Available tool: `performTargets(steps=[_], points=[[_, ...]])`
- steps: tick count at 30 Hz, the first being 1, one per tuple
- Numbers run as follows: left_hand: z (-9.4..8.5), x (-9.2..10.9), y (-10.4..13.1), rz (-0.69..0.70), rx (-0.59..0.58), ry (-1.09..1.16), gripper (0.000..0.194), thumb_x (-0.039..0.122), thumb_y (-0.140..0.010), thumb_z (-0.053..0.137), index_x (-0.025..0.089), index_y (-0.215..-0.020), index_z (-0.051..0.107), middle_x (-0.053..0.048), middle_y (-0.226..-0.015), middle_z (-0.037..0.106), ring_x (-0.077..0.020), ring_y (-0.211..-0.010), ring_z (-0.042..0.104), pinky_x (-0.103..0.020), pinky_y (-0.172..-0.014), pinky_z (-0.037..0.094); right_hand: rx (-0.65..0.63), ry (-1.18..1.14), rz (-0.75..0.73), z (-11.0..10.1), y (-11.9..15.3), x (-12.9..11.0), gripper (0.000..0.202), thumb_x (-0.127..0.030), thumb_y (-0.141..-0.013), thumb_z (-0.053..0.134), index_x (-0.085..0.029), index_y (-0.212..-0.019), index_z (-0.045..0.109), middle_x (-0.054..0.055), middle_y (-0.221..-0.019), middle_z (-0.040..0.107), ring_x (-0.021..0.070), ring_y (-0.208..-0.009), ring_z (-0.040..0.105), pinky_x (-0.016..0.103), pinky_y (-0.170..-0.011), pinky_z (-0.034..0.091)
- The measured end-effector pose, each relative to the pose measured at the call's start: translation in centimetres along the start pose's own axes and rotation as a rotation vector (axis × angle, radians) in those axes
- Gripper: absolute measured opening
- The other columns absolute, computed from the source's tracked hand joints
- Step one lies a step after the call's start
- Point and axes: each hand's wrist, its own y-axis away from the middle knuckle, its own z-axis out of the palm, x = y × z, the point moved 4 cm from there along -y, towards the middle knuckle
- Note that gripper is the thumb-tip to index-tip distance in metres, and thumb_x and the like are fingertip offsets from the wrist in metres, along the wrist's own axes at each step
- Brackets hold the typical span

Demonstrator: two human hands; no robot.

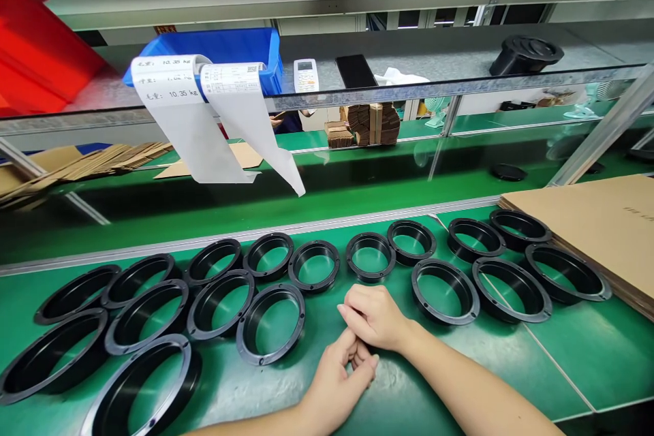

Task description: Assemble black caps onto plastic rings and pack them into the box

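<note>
My right hand [375,317] covered my left hand's [340,375] fingertips; the nearest black ring [140,392] ran off the bottom edge.

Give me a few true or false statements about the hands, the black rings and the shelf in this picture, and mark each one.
1. The left hand and right hand touch each other on the green table. True.
2. The right hand grips a black ring. False: neither hand holds one; the black rings lie flat around them.
3. A blue bin sits on the shelf. True.
4. The flat cardboard lies at the far left. False: it lies at the right.
</note>
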Motion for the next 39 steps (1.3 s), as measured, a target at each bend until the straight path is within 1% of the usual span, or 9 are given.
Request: performTargets(steps=[10, 18, 31, 39], points=[[-0.08, 0.04, 0.05, -0.002, -0.001, -0.009, 0.026, 0.041, -0.092, 0.065, 0.016, -0.099, 0.06, 0.0, -0.071, 0.06, -0.0152, -0.065, 0.054, -0.027, -0.068, 0.045, 0.011, -0.036, 0.014, -0.1, -0.02, -0.07, 0.04, -0.033, -0.107, 0.04, -0.019, -0.069, 0.041, -0.001, -0.066, 0.045, 0.0124, -0.057, 0.037, 0.028, -0.055, 0.026], [-0.02, -0.16, -0.12, 0.008, -0.009, -0.022, 0.019, 0.034, -0.091, 0.061, 0.016, -0.098, 0.058, 0.0, -0.072, 0.061, -0.0156, -0.065, 0.055, -0.027, -0.067, 0.045, 0.023, -0.063, 0.009, -0.03, -0.01, 0.02, 0.038, -0.031, -0.106, 0.043, -0.02, -0.07, 0.036, -0.002, -0.066, 0.042, 0.0123, -0.058, 0.035, 0.027, -0.055, 0.024], [-0.09, -0.45, 0.0, 0.01, -0.006, -0.022, 0.019, 0.034, -0.092, 0.06, 0.017, -0.098, 0.058, -0.001, -0.072, 0.06, -0.0161, -0.066, 0.055, -0.028, -0.066, 0.045, 0.027, -0.082, 0.012, -0.01, 0.01, 0.05, 0.037, -0.03, -0.105, 0.045, -0.02, -0.071, 0.035, -0.003, -0.066, 0.04, 0.0121, -0.058, 0.034, 0.028, -0.055, 0.024], [0.02, -0.4, -0.05, 0.018, -0.003, -0.011, 0.019, 0.035, -0.092, 0.061, 0.017, -0.097, 0.058, 0.0, -0.072, 0.06, -0.0159, -0.066, 0.055, -0.028, -0.067, 0.045, 0.029, -0.073, 0.013, -0.08, -0.04, -0.05, 0.036, -0.029, -0.105, 0.045, -0.02, -0.071, 0.036, -0.003, -0.067, 0.041, 0.0121, -0.058, 0.035, 0.028, -0.055, 0.025]])
